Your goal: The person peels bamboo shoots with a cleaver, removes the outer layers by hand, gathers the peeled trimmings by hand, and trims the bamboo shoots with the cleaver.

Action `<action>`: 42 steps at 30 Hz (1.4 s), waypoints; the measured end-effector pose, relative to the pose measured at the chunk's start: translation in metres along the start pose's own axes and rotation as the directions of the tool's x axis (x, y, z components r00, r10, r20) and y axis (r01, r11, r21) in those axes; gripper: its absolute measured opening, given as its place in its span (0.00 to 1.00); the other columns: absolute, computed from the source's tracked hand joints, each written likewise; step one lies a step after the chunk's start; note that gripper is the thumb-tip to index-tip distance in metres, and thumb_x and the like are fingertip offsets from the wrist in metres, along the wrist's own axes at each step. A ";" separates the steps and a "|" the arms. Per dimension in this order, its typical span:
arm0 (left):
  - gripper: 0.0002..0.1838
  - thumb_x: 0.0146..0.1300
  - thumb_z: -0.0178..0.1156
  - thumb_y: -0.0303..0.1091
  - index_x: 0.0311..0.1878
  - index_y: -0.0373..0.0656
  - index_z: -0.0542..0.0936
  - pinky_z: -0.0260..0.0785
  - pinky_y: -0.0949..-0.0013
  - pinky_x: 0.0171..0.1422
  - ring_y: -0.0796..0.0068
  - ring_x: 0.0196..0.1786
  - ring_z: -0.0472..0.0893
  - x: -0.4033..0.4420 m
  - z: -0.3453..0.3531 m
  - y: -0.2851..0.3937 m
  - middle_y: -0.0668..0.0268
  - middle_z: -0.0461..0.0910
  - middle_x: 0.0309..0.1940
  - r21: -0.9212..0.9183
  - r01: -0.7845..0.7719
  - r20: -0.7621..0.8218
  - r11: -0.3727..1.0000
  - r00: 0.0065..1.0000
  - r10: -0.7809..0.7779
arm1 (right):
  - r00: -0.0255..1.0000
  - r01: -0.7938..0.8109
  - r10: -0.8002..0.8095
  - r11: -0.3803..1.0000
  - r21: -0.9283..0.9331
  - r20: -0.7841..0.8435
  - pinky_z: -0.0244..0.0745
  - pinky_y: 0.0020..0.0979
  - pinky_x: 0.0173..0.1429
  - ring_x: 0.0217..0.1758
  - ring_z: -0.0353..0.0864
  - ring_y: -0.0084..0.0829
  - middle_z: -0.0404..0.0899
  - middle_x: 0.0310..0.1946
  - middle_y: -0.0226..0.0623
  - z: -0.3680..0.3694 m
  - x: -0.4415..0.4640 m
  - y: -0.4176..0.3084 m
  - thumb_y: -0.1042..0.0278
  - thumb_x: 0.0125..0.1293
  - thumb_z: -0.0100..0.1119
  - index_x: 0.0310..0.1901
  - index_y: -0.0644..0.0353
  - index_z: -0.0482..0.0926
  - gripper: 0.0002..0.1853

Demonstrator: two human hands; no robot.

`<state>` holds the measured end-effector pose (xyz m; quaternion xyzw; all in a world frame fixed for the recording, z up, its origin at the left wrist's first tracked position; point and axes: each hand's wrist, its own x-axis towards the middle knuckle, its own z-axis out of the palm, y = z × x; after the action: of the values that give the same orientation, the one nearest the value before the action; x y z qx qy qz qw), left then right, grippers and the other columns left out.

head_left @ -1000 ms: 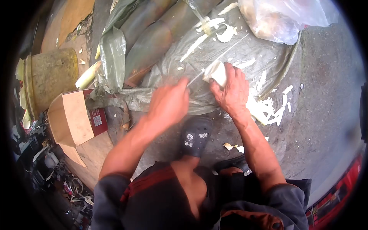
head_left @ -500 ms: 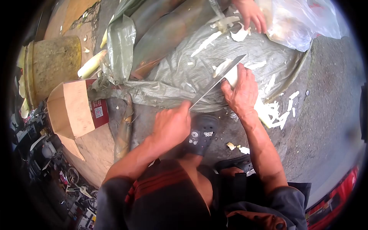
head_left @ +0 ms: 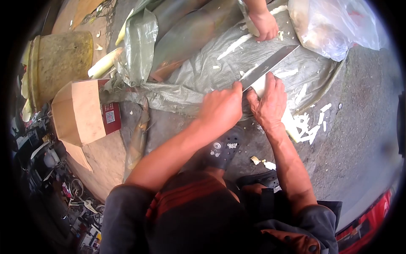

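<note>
My left hand is wrapped round the handle of a long knife. Its broad blade slants up to the right, along the left side of a white piece of bamboo shoot. My right hand grips that piece from above, thumb on the near left side and fingers over its right, hiding much of it. Beneath lies a grey-green woven sack strewn with white strips. More cut white strips are heaped right of my right wrist.
Another person's hand is on the sack beyond the blade tip. A translucent plastic bag stands at upper right. Left are a yellowish bucket, an opened cardboard box and a pale peeled shoot. My dark clog is below the sack.
My left hand has moved up and right with the knife, its blade now reaching farther beyond my right hand. My right hand stays nearly in place. The other person's hand has shifted slightly left.
</note>
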<state>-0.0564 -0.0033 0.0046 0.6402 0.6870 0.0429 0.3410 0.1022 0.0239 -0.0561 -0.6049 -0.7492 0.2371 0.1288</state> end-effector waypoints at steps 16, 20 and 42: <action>0.10 0.60 0.55 0.25 0.44 0.32 0.75 0.74 0.42 0.38 0.40 0.30 0.83 -0.022 -0.020 -0.015 0.45 0.82 0.25 0.072 0.019 0.120 0.997 0.992 -0.028 | 1.000 -0.018 0.017 1.000 0.022 0.001 0.72 0.49 0.52 0.49 0.75 0.54 0.74 0.47 0.53 -0.007 0.006 0.000 0.55 0.62 0.66 0.64 0.67 0.68 0.34; 0.09 0.60 0.55 0.25 0.43 0.31 0.75 0.74 0.42 0.38 0.40 0.31 0.84 0.011 -0.006 -0.004 0.45 0.82 0.24 0.025 -0.043 0.034 0.999 0.999 0.042 | 0.999 -0.034 0.034 0.999 0.005 0.007 0.72 0.51 0.51 0.50 0.75 0.54 0.75 0.47 0.52 -0.009 0.007 0.000 0.54 0.60 0.65 0.64 0.67 0.69 0.34; 0.09 0.63 0.55 0.27 0.44 0.34 0.75 0.72 0.42 0.37 0.40 0.29 0.82 -0.039 -0.041 -0.004 0.46 0.82 0.25 -0.026 -0.007 0.013 1.000 1.000 0.007 | 0.989 -0.053 0.044 0.997 0.057 0.143 0.74 0.45 0.57 0.55 0.74 0.50 0.72 0.51 0.49 -0.034 0.005 0.025 0.63 0.53 0.75 0.68 0.60 0.65 0.41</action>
<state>-0.0829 -0.0243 0.0502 0.6382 0.6820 0.0491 0.3537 0.1385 0.0390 -0.0397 -0.6004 -0.7339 0.3051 0.0881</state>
